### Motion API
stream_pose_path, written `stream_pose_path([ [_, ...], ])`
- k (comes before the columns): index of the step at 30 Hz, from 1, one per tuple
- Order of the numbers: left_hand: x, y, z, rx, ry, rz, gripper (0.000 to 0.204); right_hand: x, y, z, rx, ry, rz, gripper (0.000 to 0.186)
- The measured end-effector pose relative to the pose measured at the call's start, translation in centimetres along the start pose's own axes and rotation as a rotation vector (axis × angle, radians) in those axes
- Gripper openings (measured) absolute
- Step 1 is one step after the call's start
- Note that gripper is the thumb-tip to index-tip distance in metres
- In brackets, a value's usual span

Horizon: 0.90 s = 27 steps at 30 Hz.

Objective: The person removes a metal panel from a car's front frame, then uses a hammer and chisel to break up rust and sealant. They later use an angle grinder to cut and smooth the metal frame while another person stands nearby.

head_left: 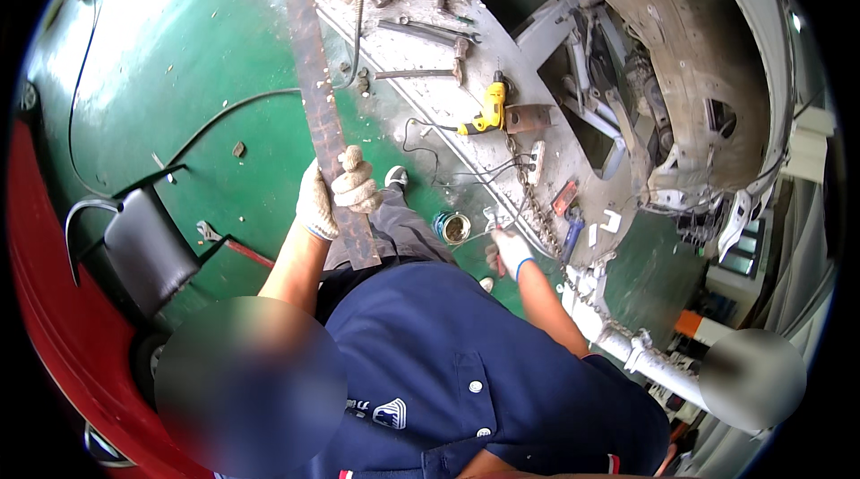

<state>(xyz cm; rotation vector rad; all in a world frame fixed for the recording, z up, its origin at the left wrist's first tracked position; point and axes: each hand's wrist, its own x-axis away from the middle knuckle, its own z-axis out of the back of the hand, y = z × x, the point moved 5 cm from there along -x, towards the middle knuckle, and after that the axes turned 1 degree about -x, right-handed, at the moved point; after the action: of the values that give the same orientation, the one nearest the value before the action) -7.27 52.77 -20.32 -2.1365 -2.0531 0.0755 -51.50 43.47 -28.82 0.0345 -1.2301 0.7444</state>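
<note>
A long, flat, rusty metal bar [315,76] stretches away from my waist toward the white bench. Wrapped round its near part is my left hand [336,196], in an off-white knit glove, with the thumb on one side and the fingers curled over the other. My right hand [513,251], also gloved, is closed at the bench's near edge. A small tool with a red part [500,266] shows at its fingers; its kind is too small to make out. Just left of that hand, an open can [452,227] stands on the floor.
On the white bench [484,22] lie a yellow power drill [488,109], a hammer [459,62], wrenches [430,29], a power strip [536,163] and a chain [538,215]. A vehicle body [690,40] rises beyond. Left are a black stool [148,246], hose [242,104] and red car [54,282].
</note>
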Motion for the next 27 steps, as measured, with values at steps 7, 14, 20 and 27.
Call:
stream_pose_path([
  [7, -2.1, -1.7, 1.2, -0.075, 0.088, 0.071, 0.033, -3.1, 10.3, -0.9, -0.020, -0.005, -0.136, 0.011],
  [14, -4.0, -5.5, 2.7, -0.176, 0.147, 0.209, 0.034, -12.7, 1.6, -4.6, -0.219, -0.138, -0.076, 0.027],
  [20, -5.4, -10.7, 2.9, -0.254, 0.221, 0.245, 0.035, -17.8, -14.9, -3.7, -0.801, -0.384, 0.375, 0.017],
  [27, -7.8, -16.3, 1.4, -0.277, 0.179, 0.247, 0.034, -21.9, -11.0, -2.0, -0.051, -0.190, 0.320, 0.015],
])
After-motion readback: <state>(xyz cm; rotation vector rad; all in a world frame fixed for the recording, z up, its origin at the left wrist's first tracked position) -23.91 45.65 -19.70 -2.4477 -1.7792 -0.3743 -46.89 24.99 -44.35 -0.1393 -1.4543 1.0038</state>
